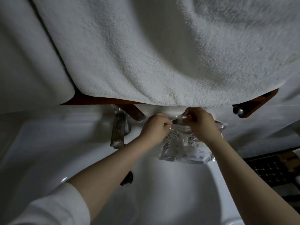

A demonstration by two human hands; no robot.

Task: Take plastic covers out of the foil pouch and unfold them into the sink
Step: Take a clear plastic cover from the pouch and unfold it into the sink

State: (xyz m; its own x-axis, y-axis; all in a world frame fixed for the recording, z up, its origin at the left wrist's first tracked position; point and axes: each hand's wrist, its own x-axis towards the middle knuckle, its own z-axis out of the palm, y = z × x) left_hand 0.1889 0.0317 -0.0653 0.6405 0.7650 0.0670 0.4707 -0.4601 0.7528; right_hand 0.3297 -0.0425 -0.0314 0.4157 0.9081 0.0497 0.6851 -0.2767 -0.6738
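Over the white sink (162,200), both hands pinch the mouth of the foil pouch (185,148), left hand (154,129) at nine o'clock, right hand (201,125) at three, its body hanging toward six, probably with covers inside.

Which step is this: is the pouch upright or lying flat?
Upright: both hands, left and right, pinch the pouch's top edge, and it hangs above the sink.

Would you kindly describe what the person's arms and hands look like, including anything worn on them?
Both hands, the left hand and the right hand, are bare: no gloves, rings or watch show. The left arm wears a white sleeve pushed up above the forearm. The right forearm is bare as far as the picture's edge.
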